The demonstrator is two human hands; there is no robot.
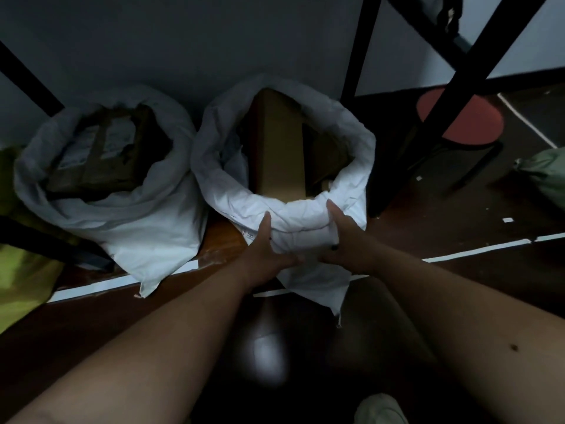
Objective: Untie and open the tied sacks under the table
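Note:
Two white sacks stand against the grey wall with their mouths open and their rims rolled down. The right sack [214, 154] holds upright brown cardboard boxes [279, 145]. The left sack [134, 221] holds dark flat boxes [104, 151] with pale labels. My left hand [266, 249] grips the near rolled rim of the right sack from the left, thumb up along the fabric. My right hand [342, 237] grips the same rim from the right, fingers curled under the roll.
Black table legs [360, 47] and crossbars rise behind the right sack. A red stool [464, 123] stands to the right on the dark floor. A yellow-green bag [21, 270] lies at the left, a pale green sack [547, 175] at the far right. White tape lines [477, 250] cross the floor.

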